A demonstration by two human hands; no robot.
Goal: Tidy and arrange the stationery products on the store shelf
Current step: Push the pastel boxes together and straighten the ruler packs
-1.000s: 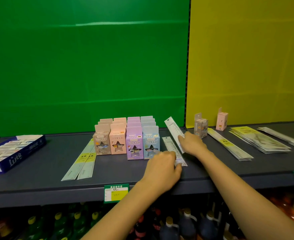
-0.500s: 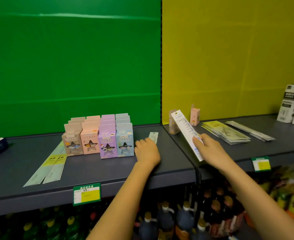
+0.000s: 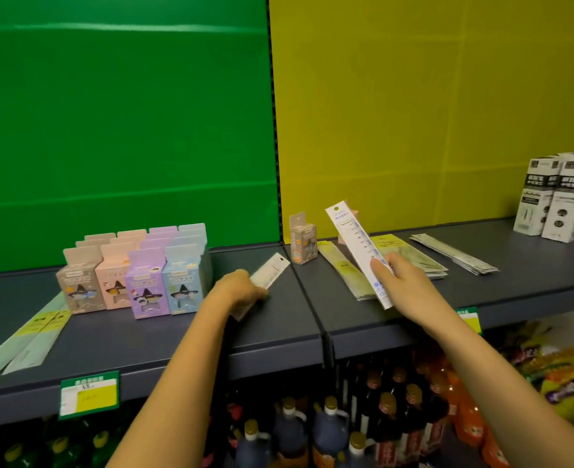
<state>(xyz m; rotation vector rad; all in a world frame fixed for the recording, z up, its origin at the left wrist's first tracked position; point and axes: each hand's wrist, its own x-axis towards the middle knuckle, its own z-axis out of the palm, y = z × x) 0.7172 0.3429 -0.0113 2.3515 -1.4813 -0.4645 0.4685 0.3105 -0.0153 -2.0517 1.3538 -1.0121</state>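
The right hand (image 3: 403,282) grips a packaged ruler (image 3: 354,243) by its lower half, thumb laid on the face and fingers wrapped behind. It holds the ruler clear of the shelf (image 3: 278,332), tilted so the top leans left. A second ago this ruler was only tipped up at one end, just right of the pastel boxes (image 3: 133,278). It has since crossed the seam into the right-hand bay and now hangs over the yellow-labelled flat packs (image 3: 344,273), with a small brown box (image 3: 301,240) standing just to its left.

The left hand (image 3: 241,290) has its fingers curled over the near part of a second ruler (image 3: 273,266), which lies flat on the shelf in the left bay. That ruler has turned: it lay roughly square to the shelf edge beside the boxes and now lies on a slant, its far end pointing toward the seam.

The pair has been split, so the rulers appear to be leaving the boxes' bay for the long, flat goods. The lifted one looks ready to be laid among the packs, and the slanted one should probably follow. Further right lie a fanned stack of packs (image 3: 410,256) and some clear long sleeves (image 3: 454,253), with white-and-black cartons (image 3: 555,197) at the far end.
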